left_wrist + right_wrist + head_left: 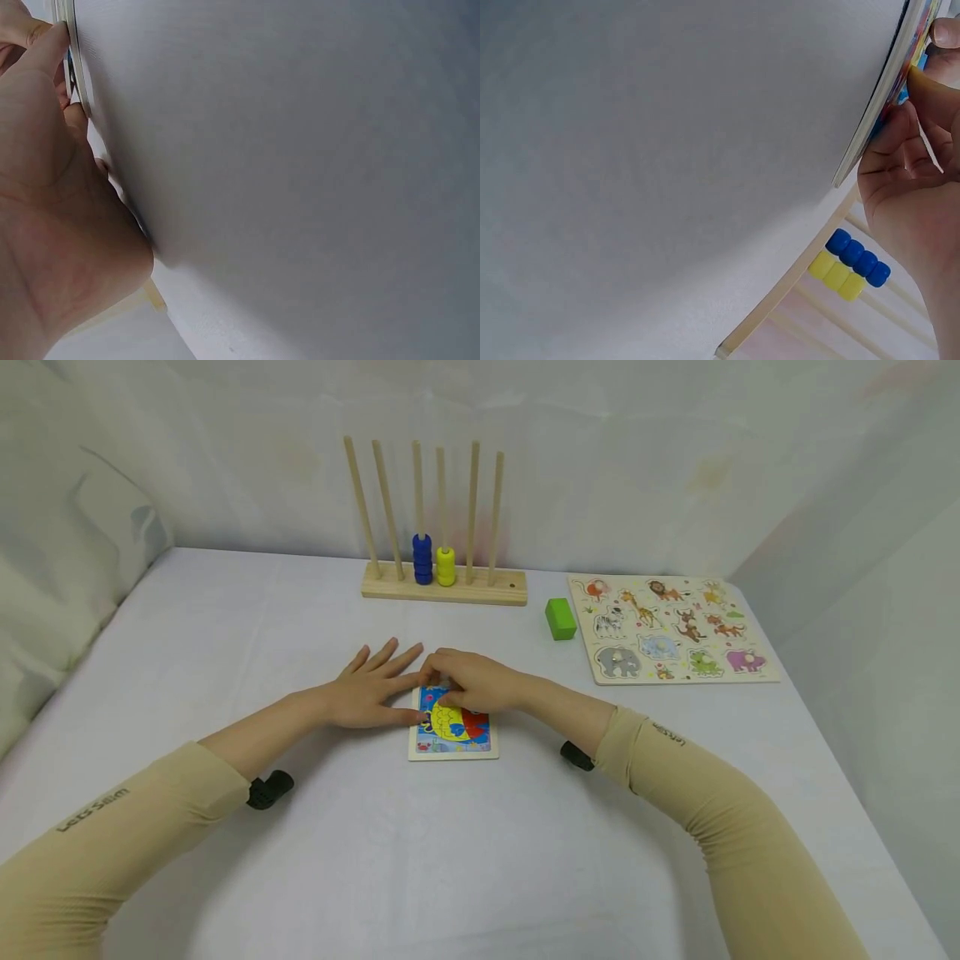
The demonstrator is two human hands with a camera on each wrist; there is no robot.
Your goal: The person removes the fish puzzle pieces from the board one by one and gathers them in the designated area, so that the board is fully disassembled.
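A small jigsaw puzzle with a pale wooden frame and a yellow, red and blue picture lies flat on the table. My left hand is spread palm down beside it, with straight fingers; its thumb reaches onto the left edge and its index finger lies by the top left corner. Over the puzzle's upper part, my right hand has its fingers curled and its thumb turned in toward them. A thin puzzle piece shows edge-on by those fingertips in the left wrist view, mostly hidden by the fingers.
Behind the hands stands a wooden bead rack with tall pegs and blue and yellow beads. A green block sits right of it, beside a wooden animal peg puzzle. White cloth walls border the table.
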